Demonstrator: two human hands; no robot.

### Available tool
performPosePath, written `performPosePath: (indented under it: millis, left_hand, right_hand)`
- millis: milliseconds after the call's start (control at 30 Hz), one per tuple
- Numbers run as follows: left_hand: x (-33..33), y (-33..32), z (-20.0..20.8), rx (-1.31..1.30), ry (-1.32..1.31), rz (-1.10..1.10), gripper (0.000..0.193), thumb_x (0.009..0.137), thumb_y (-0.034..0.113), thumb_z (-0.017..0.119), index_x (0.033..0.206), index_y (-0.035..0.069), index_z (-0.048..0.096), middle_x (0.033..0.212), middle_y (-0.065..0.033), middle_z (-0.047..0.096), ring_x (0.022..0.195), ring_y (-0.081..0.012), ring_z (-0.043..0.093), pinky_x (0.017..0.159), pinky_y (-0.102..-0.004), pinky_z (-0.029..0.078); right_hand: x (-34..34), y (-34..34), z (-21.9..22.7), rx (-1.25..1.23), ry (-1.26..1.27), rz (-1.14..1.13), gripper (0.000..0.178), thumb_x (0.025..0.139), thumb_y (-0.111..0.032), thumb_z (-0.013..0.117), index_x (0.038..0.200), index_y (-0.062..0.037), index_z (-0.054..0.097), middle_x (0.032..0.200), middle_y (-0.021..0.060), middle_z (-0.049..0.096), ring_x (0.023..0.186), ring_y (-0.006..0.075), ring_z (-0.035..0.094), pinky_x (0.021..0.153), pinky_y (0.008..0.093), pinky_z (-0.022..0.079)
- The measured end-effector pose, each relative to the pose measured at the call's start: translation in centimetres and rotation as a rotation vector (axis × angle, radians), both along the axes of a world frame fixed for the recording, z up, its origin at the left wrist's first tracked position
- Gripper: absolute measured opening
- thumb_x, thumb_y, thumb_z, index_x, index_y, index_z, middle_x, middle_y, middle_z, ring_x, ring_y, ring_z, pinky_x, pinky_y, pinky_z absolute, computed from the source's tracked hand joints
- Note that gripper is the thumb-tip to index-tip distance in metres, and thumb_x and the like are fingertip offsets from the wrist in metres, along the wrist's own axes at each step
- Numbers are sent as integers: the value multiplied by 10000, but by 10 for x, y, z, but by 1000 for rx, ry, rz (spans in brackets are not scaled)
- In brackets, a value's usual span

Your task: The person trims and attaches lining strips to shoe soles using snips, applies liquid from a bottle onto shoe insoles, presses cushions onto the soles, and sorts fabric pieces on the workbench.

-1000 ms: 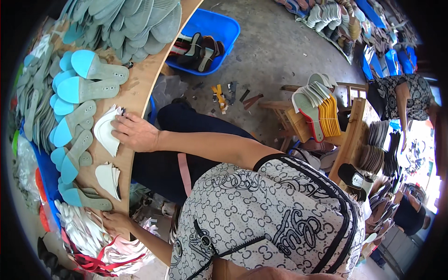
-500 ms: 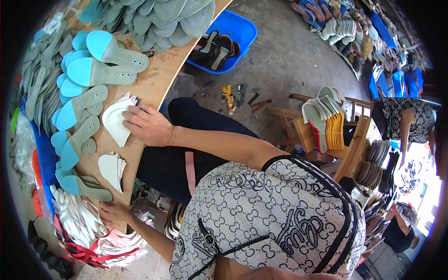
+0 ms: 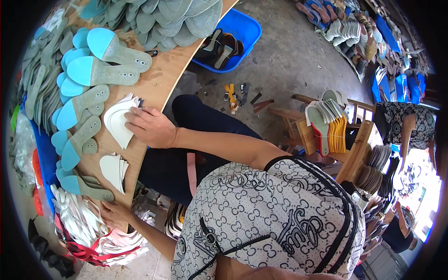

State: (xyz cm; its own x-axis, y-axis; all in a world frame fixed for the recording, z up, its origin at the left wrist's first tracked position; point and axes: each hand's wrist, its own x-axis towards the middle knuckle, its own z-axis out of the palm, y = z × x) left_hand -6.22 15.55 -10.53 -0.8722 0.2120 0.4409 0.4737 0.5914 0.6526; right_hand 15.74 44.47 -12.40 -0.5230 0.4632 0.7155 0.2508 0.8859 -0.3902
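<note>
My right hand (image 3: 153, 128) lies on the near edge of a stack of white curved cut pieces (image 3: 116, 122) on the wooden table (image 3: 158, 77). Its fingers are apart and bent a little over the stack; the thumb is mostly hidden. Closer to me, a second, smaller stack of white cut pieces (image 3: 111, 169) lies fanned out. Lower down, my left hand (image 3: 115, 213) is at the table's edge beside a bundle of white straps (image 3: 81, 212), fingers apart, with nothing seen in it. Grey insoles with light blue ends (image 3: 100, 71) overlap in a row along the table.
A heap of grey soles (image 3: 179, 18) covers the table's far end. Beyond it a blue tub (image 3: 249, 37) holds dark footwear. On the right, a wooden stool (image 3: 305, 135) carries bundled red and yellow soles (image 3: 333, 130). Two other people are at the right edge.
The view has shifted slightly, so the table and stacks sit a little further right. My right hand stays on the white stack, and my left hand has hardly moved.
</note>
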Motion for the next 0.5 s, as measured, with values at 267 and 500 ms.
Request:
performPosePath:
  millis: [267, 500]
  left_hand:
    - [0, -4, -3, -3, 36, 41, 315, 981, 172, 516, 1096, -110, 592, 1031, -178, 640, 907, -244, 590, 828, -339, 477]
    - [-4, 8, -6, -65, 98, 6, 321, 981, 177, 512, 1096, -113, 593, 1012, -180, 644, 890, -236, 594, 818, -320, 480]
  right_hand:
    - [2, -1, 0, 2, 26, 20, 392, 756, -204, 569, 1122, -69, 610, 1294, 95, 529, 1241, 250, 469, 1010, 371, 360]
    - [5, 8, 0, 18, 38, 13, 356, 775, -187, 547, 1098, -49, 607, 1263, 115, 533, 1211, 270, 480, 983, 379, 387]
